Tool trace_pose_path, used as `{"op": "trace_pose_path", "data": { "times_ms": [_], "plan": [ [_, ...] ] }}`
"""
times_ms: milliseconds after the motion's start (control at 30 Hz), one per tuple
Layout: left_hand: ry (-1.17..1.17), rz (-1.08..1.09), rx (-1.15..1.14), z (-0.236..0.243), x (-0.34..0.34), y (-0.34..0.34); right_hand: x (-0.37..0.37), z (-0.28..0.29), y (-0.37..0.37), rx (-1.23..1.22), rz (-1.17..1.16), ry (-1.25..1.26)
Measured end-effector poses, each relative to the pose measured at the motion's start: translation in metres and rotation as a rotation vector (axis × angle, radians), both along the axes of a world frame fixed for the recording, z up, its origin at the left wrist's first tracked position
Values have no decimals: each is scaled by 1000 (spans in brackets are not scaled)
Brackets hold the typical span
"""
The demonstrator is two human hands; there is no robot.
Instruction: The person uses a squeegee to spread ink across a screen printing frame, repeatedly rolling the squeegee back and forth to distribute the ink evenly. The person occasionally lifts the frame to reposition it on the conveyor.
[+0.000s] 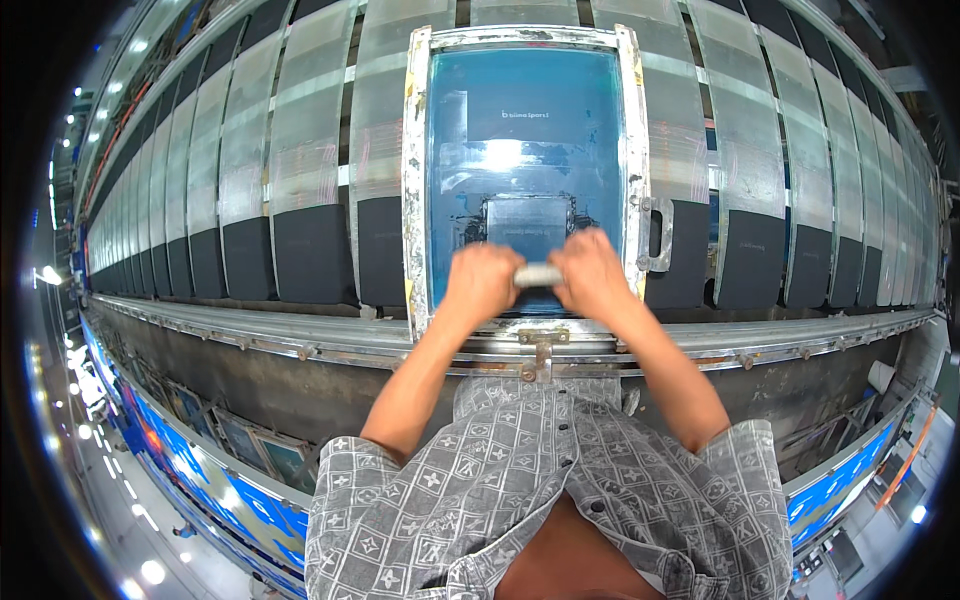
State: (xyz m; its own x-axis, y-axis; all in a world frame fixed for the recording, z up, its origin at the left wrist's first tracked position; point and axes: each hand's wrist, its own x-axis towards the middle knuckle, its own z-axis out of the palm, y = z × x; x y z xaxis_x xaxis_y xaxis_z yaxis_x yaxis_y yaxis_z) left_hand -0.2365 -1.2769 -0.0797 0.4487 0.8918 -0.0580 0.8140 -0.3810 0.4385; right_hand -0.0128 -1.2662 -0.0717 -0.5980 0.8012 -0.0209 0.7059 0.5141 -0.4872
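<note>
Head: left fingers [503,268], right fingers [573,266] clasp handle [538,274].

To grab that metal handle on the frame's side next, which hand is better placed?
Probably the right hand: it is nearer the metal handle on the right of the frame. The left hand is farther away; both grip the pale bar.

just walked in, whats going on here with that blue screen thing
A person has both hands closed on a pale squeegee handle, the left hand and right hand at opposite ends, over the near part of a blue printing screen. Its worn metal frame lies across a row of long boards, with dark fabric pieces on the near ends of boards to either side. Whether the squeegee's blade touches the mesh can't be seen.
</note>
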Motion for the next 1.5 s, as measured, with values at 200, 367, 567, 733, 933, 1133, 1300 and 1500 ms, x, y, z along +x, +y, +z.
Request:
{"op": "trace_pose_path", "data": {
  "times_ms": [200, 367, 567, 733, 933, 1133, 1300, 1500],
  "plan": [
    [63, -83, -54, 30, 5, 43, 5, 8, 27, 5, -30, -45],
    [73, -19, -38, 25, 6, 123, 1, 4, 118, 9, -75, -52],
    [22, -24, -77, 5, 5, 43, 3, -4, 29, 59, -53, -36],
    [-13, -103, -158, 18, 1, -2, 8, 4, -17, -171, 21, -31],
    [66, -29, -83, 26, 5, 106, 3, 8, 92, -9, -50, -73],
    [90, 1, -136, 22, 7, 127, 1, -2, 117, -128, -88, -51],
    [94, -3, -139, 19, 8, 74, 2, -6, 60, -40, -53, -113],
    [11, -110, -209, 24, -1, 2, 20, 34, -10, -426, -113, 142]
  ]
}}
